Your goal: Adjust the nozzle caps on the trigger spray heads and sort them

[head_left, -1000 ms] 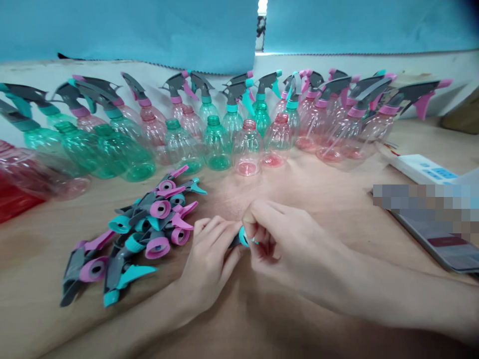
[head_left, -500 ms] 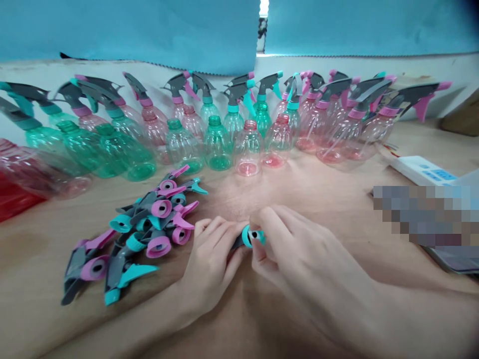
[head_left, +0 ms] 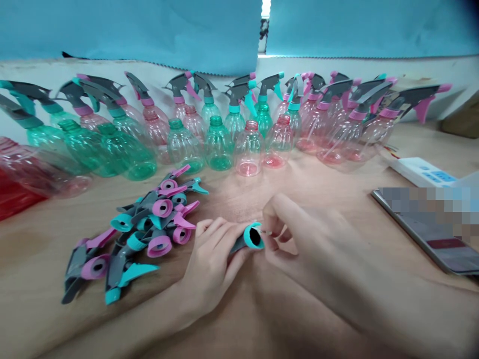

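Note:
My left hand [head_left: 209, 259] is wrapped round a grey spray head with a teal screw cap [head_left: 251, 237], whose open end faces the camera. My right hand [head_left: 295, 234] sits just right of the cap, thumb and forefinger pinched on something small and pale at the cap's rim; I cannot make out what it is. A pile of loose spray heads [head_left: 142, 229] in grey, pink and teal lies on the wooden table [head_left: 329, 184] left of my hands.
Several green and pink plastic bottles [head_left: 220, 144] stand in an arc at the back, many with spray heads fitted. A white power strip [head_left: 422, 172] and a flat dark device [head_left: 430, 232] lie at the right. A blue sheet hangs behind.
My right hand has slid a little to the right off the teal cap, so the cap's dark opening now shows fully. The left hand has kept its hold.

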A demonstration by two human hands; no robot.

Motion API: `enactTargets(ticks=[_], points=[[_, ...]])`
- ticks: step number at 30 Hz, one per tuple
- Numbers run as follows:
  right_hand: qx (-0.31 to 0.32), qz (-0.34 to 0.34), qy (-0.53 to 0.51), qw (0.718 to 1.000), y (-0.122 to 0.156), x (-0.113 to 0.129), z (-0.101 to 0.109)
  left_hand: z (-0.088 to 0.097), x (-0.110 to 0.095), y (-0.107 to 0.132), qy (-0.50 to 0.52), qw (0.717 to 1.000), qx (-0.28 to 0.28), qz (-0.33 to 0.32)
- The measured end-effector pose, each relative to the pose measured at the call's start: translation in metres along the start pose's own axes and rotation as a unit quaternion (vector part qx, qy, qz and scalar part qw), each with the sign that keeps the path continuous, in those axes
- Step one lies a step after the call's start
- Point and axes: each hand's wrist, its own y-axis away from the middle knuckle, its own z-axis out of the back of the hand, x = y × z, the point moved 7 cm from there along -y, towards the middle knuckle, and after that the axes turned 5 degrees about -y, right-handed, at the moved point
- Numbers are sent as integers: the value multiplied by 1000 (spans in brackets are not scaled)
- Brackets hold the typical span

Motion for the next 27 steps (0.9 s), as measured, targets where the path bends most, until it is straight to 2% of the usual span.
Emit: enactTargets(ticks=[4, 7, 9, 15, 21, 24, 27], points=[[58, -61, -149, 985, -14, -24, 9, -3, 6, 1, 17, 999, 16, 22], [123, -75, -247, 958, -21, -33, 4, -4, 9, 1, 25, 999, 26, 41], [143, -77, -269, 950, -23, -35, -2, -4, 9, 1, 30, 998, 25, 41], [136, -26, -197, 971, -28, -27, -5, -3, 8, 1, 40, 999, 15, 30], [113, 34, -108, 987, -32, -24, 5, -4, 10, 1, 42, 998, 21, 34], [106, 49, -73, 991, -30, -24, 9, -4, 10, 1, 46, 998, 22, 33], [126, 55, -88, 987, -27, -22, 7, -4, 10, 1, 52, 998, 23, 33]])
